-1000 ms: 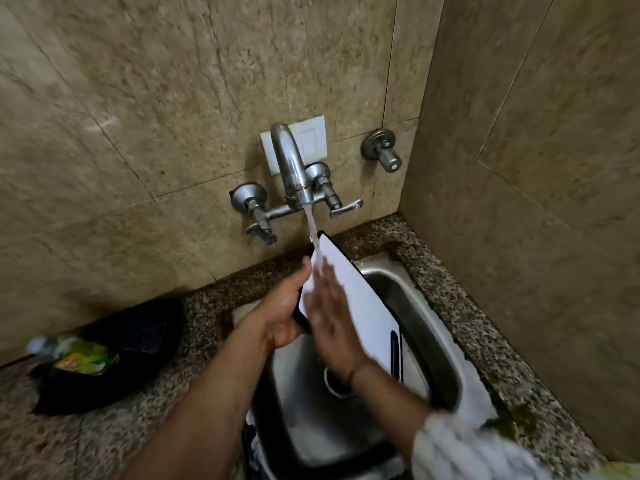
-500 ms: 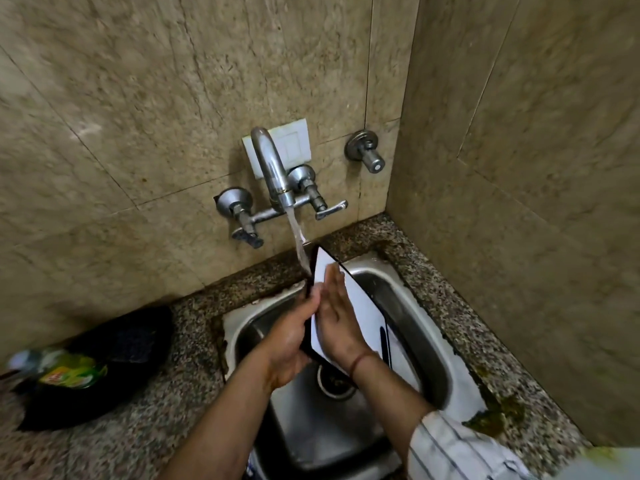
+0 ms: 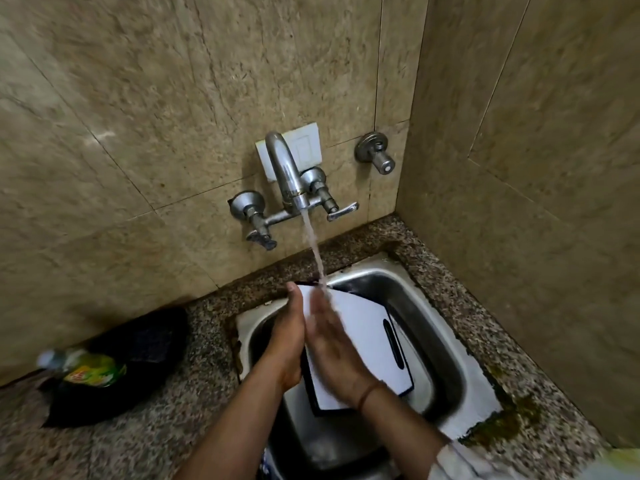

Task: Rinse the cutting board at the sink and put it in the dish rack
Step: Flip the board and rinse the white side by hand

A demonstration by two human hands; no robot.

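Observation:
A white cutting board (image 3: pixel 370 336) with a dark rim and a slot handle tilts over the steel sink (image 3: pixel 436 327). My left hand (image 3: pixel 289 344) grips its left edge from behind. Flat on the white face lies my right hand (image 3: pixel 332 344), fingers stretched and blurred. Water streams from the wall faucet (image 3: pixel 287 174) onto the board's top edge by my fingertips. No dish rack is in view.
A dark bag with a green-labelled bottle (image 3: pixel 86 370) lies on the speckled granite counter (image 3: pixel 166 434) at the left. Tiled walls close in behind and to the right. A separate round tap (image 3: pixel 377 155) sticks out of the wall at the right.
The board has swung to a flatter tilt, showing more of its white face and slot handle. My right hand has slid over the face; my left hand still holds the edge.

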